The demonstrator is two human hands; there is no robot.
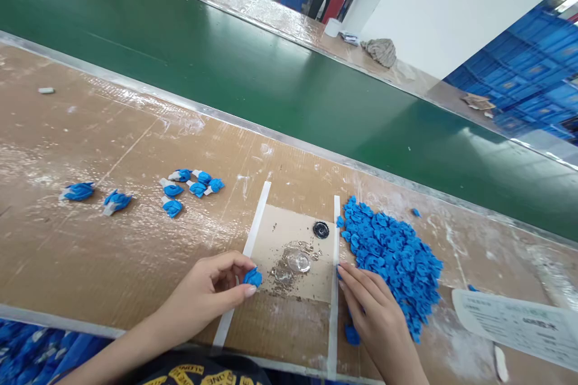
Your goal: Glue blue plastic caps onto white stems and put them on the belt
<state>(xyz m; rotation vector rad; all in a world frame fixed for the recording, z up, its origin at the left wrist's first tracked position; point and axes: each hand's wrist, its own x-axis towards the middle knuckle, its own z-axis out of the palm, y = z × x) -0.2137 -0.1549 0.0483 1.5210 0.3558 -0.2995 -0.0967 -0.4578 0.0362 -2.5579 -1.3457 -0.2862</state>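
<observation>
Left hand (pixel 217 284): grip clamped on a blue rosette (pixel 253 277), at the left edge of the cardboard sheet (pixel 282 222). Right hand (pixel 374 308) is at the blue petal pile (pixel 395 249); cannot tell whether its grip is clamped on anything.

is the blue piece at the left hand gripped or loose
Gripped: the left hand pinches the blue piece between thumb and fingers, apart from the blue pile.
</observation>
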